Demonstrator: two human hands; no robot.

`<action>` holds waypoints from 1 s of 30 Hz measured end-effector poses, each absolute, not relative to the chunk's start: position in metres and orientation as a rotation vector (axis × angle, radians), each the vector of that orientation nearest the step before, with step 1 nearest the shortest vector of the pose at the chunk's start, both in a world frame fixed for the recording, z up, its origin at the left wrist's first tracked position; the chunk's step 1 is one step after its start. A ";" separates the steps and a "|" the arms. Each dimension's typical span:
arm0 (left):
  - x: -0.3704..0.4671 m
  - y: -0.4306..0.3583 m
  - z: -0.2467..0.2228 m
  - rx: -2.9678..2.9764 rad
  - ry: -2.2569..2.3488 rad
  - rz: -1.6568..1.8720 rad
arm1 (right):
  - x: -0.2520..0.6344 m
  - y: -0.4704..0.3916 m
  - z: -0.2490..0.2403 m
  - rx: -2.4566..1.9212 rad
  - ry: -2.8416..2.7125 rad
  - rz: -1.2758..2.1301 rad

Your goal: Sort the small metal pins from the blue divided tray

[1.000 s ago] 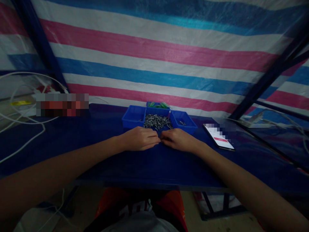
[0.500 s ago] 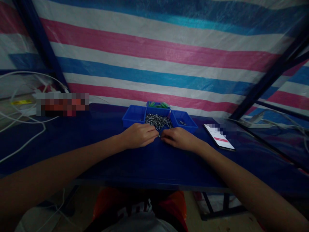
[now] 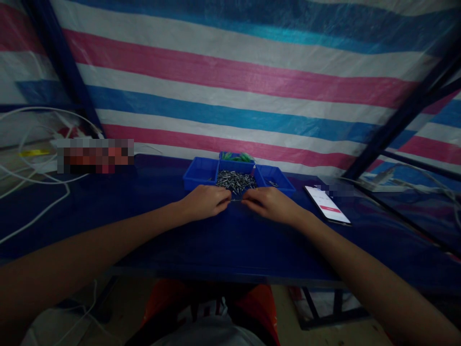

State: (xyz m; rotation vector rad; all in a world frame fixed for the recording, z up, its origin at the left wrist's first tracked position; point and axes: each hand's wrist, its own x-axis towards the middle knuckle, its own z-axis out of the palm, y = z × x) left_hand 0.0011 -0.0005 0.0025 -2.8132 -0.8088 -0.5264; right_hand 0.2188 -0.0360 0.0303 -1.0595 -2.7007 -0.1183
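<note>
Between my two hands a thin metal piece spans a small gap, one end at each hand's fingertips. My left hand is closed in a pinch on its left end, and my right hand pinches the right end. Just beyond them lies a pile of small metal pieces. A blue bin stands left of the pile, and another blue bin on the right holds a few small pieces. Behind the pile, a third blue bin contains green items.
A phone with a lit screen lies to the right on the blue table. White cables and a blurred-out object are at the left. Striped sheeting hangs behind, with blue metal posts at both sides.
My hands have moved slightly apart, and the thin metal piece between the fingertips now shows along more of its length.
</note>
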 end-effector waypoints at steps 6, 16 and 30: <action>0.003 -0.002 0.003 -2.862 -0.824 -0.508 | 0.219 -0.038 0.030 -1.001 -2.688 -0.140; 0.003 -0.001 0.000 -2.906 -0.716 -0.514 | 0.218 -0.040 0.029 -0.944 -2.689 -0.123; 0.003 -0.001 0.001 -2.911 -0.713 -0.477 | 0.217 -0.040 0.028 -0.942 -2.702 -0.139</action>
